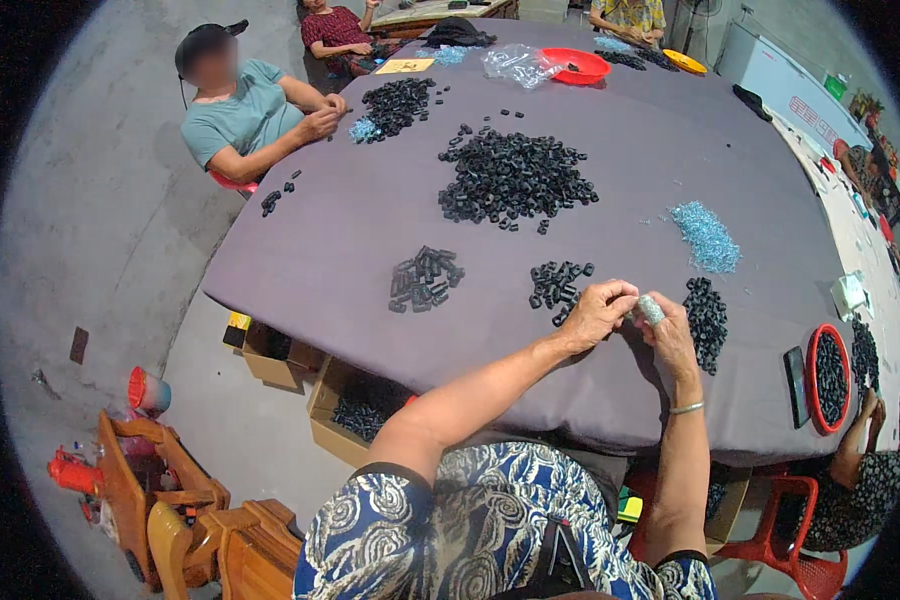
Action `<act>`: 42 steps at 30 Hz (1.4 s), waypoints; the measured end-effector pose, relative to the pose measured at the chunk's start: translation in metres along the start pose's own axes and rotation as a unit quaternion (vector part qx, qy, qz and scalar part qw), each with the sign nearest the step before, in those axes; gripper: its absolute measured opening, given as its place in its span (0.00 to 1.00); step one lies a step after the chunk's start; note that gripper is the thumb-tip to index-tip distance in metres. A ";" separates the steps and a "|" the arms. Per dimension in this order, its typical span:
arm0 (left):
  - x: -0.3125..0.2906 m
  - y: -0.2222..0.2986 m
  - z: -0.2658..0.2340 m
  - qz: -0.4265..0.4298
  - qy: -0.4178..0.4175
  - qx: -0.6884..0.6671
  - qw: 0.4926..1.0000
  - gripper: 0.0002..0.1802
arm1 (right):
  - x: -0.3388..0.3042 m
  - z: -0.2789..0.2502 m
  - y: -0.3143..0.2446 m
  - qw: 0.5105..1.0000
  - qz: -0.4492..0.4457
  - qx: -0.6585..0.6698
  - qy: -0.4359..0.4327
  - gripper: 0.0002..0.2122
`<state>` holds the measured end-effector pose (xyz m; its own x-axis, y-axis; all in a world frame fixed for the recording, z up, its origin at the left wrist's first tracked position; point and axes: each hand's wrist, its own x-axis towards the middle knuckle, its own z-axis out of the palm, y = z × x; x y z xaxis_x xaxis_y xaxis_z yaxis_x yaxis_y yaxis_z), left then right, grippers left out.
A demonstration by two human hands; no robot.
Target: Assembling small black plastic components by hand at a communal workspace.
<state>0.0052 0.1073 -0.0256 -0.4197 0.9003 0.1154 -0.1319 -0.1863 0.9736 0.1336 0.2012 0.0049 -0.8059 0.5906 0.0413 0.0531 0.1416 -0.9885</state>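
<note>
small silvery part (651,308) seemingly pinched between both raised hands (630,320).

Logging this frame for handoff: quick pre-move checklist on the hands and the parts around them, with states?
1. Left hand in view, fingers pinched at the small grey piece: ok.
2. Right hand in view, touching the same piece from the other side: ok.
3. Exact grip on the piece, and whether it is one part or two joined: cannot tell, too small and partly hidden by fingers.
4. Black parts within reach: small pile just ahead of the left hand, another pile beside the right hand: ok.
5. Blue loose bits lie farther out on the grey table cover, apart from the hands: ok.
</note>
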 end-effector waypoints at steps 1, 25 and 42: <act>0.000 0.000 0.000 -0.004 0.018 -0.025 1.000 0.09 | 0.001 0.002 0.001 1.000 0.022 0.006 -0.002 0.12; -0.005 0.008 0.006 0.007 0.079 -0.004 0.997 0.08 | 0.003 0.014 0.007 0.957 0.104 0.272 -0.005 0.07; 0.001 -0.004 -0.002 -0.017 0.027 -0.012 0.999 0.09 | -0.001 0.022 -0.004 0.995 -0.058 -0.048 0.061 0.10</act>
<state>0.0035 0.1076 -0.0295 -0.4632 0.8834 0.0713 -0.1685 -0.1667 0.9715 0.1214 0.1830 0.0054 -0.7322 0.6577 0.1768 0.0253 0.2857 -0.9580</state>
